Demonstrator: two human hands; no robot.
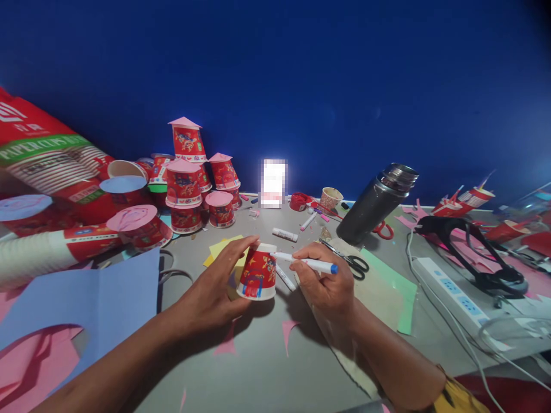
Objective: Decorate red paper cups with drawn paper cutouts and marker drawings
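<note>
My left hand grips a red printed paper cup from the left side, thumb low and fingers near the top. The cup is upside down, wide rim at the bottom, slightly tilted above the table, with blue marks on its lower front. My right hand is closed around a white marker with a blue end. Its tip meets or nearly meets the cup's upper right side; contact is not certain. Another white marker lies on the table between the hands. Yellow paper lies behind the cup.
Stacked paper cups with pink paper tops stand at the back left. Blue paper covers the left side. A dark bottle leans beside black scissors on the right. Farther right are a power strip and cables. Pink scraps lie in front.
</note>
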